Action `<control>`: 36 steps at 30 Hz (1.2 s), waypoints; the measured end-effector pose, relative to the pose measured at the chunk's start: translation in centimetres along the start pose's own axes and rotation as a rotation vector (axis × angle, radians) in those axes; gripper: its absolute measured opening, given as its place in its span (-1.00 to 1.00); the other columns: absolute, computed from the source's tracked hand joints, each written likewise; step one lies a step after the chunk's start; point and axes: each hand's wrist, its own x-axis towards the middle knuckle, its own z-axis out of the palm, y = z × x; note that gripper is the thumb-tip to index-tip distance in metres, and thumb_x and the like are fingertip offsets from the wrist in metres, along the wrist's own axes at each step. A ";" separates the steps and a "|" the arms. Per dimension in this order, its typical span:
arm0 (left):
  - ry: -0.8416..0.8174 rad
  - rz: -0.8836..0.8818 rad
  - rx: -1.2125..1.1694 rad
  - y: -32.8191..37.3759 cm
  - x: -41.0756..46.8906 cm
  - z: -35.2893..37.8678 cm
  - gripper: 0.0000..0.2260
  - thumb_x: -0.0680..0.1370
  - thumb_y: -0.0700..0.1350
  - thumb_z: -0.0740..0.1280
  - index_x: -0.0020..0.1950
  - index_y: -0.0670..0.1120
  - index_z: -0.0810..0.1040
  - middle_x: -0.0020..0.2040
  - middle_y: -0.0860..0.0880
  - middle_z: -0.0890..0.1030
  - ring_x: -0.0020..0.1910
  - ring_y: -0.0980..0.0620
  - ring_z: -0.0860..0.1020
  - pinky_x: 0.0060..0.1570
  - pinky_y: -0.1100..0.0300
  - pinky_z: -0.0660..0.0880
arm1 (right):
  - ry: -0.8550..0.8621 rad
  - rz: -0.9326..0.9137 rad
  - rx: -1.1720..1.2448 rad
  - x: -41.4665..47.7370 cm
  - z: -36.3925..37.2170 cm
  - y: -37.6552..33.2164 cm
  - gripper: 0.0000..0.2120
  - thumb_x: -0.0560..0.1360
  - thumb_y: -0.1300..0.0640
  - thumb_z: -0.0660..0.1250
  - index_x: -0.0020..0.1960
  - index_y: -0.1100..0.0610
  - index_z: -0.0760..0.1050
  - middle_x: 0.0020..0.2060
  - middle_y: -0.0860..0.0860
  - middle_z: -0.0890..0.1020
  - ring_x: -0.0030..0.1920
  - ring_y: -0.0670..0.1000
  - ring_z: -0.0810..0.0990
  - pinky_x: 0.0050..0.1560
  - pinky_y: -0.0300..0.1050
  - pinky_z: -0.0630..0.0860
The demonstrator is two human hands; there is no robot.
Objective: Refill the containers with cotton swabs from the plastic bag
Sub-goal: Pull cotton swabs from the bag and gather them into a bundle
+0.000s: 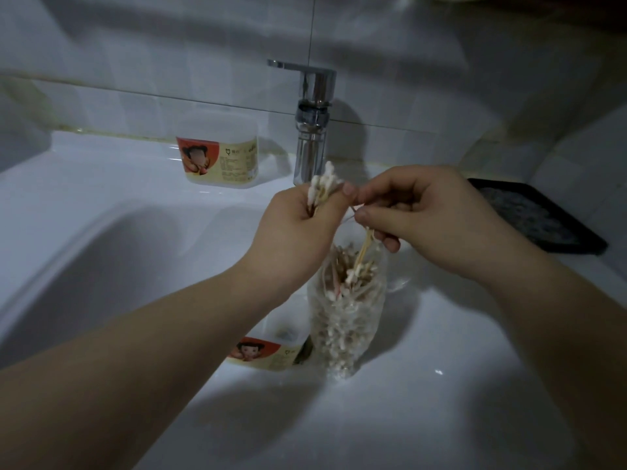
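cotton swabs fill a thin, crinkly clear plastic bag that stands upright on the white glazed worktop, near and right of centre, its mouth open just under the hands. the step in hand looks like drawing swabs out: the left hand is curled round a small bundle with fluffy white tips upward, while the right hand pinches a few pale sticks rising from the bag. next, i judge, the gathered bundle must go, tips aligned, into a container. the near container, a squat translucent tub with a red-and-cream label, sits just left of the bag, partly hidden by the left arm; the far container, alike, rests by the chrome tap.
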 end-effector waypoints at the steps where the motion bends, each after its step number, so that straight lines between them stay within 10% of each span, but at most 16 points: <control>1: 0.019 -0.023 -0.031 0.0 0.1 -0.1 -0.67 0.68 0.04 0.28 -0.08 -0.21 0.59 -0.46 0.02 0.35 -0.46 0.07 0.33 -0.37 0.14 0.31 | 0.009 0.010 0.009 0.1 0.0 0.1 -0.86 0.50 0.31 0.49 -0.04 0.08 0.68 -0.39 0.04 0.65 -0.46 -0.07 0.57 -0.32 -0.25 0.53; 12: -0.104 -0.091 -0.060 0.3 0.2 -0.1 -0.61 0.71 0.10 0.15 0.01 -0.12 0.66 -0.14 -0.05 0.74 -0.13 0.06 0.72 -0.04 0.19 0.64 | 0.116 -0.049 0.144 -0.1 -0.8 -0.5 -0.70 0.51 0.45 0.39 0.04 0.07 0.65 -0.20 -0.05 0.75 -0.24 -0.16 0.68 -0.15 -0.30 0.58; 21: -0.128 -0.037 -0.048 0.5 0.3 0.0 -0.69 0.72 -0.03 0.19 0.11 -0.30 0.47 -0.38 0.01 0.34 -0.37 -0.01 0.37 -0.33 0.12 0.37 | 0.128 -0.021 0.054 0.1 -0.2 0.1 -0.69 0.52 0.33 0.46 0.14 -0.03 0.63 -0.06 -0.11 0.76 -0.06 -0.13 0.73 -0.14 -0.30 0.57; 29: 0.046 -0.101 -0.118 0.4 0.5 -0.2 -0.75 0.72 0.03 0.18 -0.08 -0.08 0.40 -0.42 0.03 0.40 -0.50 0.05 0.39 -0.44 0.17 0.44 | -0.288 0.046 -0.396 -0.5 -0.2 -0.2 -0.74 0.38 -0.14 0.55 0.04 -0.14 0.71 -0.17 -0.22 0.72 -0.21 -0.21 0.64 -0.20 -0.35 0.46; 32: 0.025 -0.107 -0.099 0.5 0.3 -0.1 -0.75 0.72 0.04 0.16 -0.03 -0.10 0.42 -0.40 -0.01 0.49 -0.49 0.04 0.48 -0.43 0.17 0.49 | -0.354 0.057 -0.484 -0.6 0.2 -0.2 -0.51 0.21 -0.43 0.45 0.04 -0.22 0.68 -0.15 -0.17 0.69 -0.15 -0.12 0.64 -0.14 -0.05 0.56; 36: 0.017 -0.096 -0.066 0.5 0.0 0.0 -0.74 0.71 0.06 0.17 0.02 -0.12 0.44 -0.35 -0.03 0.52 -0.47 0.02 0.50 -0.38 0.13 0.51 | -0.466 0.039 -0.521 -0.7 0.0 -0.4 -0.49 0.19 -0.37 0.44 0.08 -0.22 0.65 -0.08 -0.17 0.59 -0.06 -0.15 0.57 0.02 -0.04 0.56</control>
